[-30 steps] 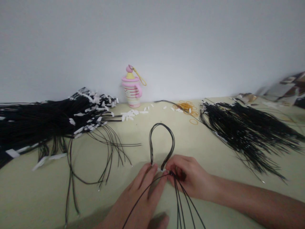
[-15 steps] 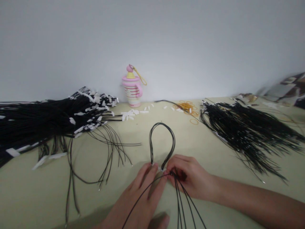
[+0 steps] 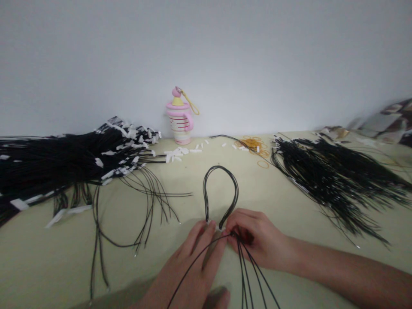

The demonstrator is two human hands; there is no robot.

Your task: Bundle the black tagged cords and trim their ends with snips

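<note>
Pale table (image 3: 264, 189) | cup (image 3: 180, 123) print illegible | right hand (image 3: 260, 240) pinching black wires (image 3: 237, 189) | left hand (image 3: 191, 270) flat, hold unclear

The person's left hand (image 3: 200, 277) and right hand (image 3: 262, 237) are both bare, with slim fingers whose nails are too blurred to make out, and the right forearm (image 3: 334, 265), slender at the wrist, is uncovered up to the edge of view.

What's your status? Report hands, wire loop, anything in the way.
Left hand at base of black wire loop. Right hand pinching gathered wires. Loop bowed out beyond both hands. One loose strand crosses left hand in view.
</note>
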